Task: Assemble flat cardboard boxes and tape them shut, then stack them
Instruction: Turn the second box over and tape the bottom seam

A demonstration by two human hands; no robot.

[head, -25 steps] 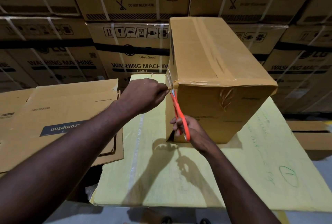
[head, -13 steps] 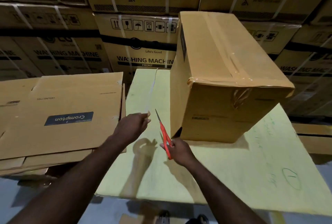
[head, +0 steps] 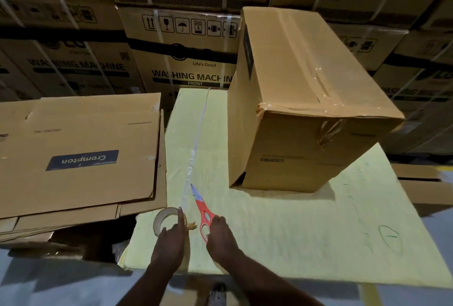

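At the six o'clock edge of the view, both hands worked low over a pale yellow sheet [head: 282, 232]. The left hand [head: 169, 244] grasped a tape roll [head: 163, 218], thumb at the roll's near rim and a long finger laid up its right side; a crumpled tag of tape [head: 191, 226] stuck out at three o'clock of that finger. Just to its right, the right hand [head: 220, 237] gripped the red handles of a pair of scissors [head: 203, 210]. The blades were closed and pointed toward eleven o'clock. Whether the scissors lay on the sheet or hung just above it could not be told. The two hands were near each other but apart.

From the scissor tips a shiny strip of clear tape [head: 197, 131] ran along the sheet toward twelve o'clock. At one o'clock of the hands, well apart from them, the taped box [head: 306, 114] stood upright on the sheet, brown tape along its top seam and wrinkled tape down its near face; its near left bottom corner gaped a little. At nine to ten o'clock lay a stack of flat cardboard [head: 85, 134], its top piece bearing a blue label, its right edge just beside the sheet. Green handwriting and a circled mark [head: 389, 238] showed on the sheet at three o'clock. Behind everything, at twelve o'clock, stood strapped washing machine cartons [head: 186, 70]. A shoe [head: 218, 293] showed at the bottom edge.
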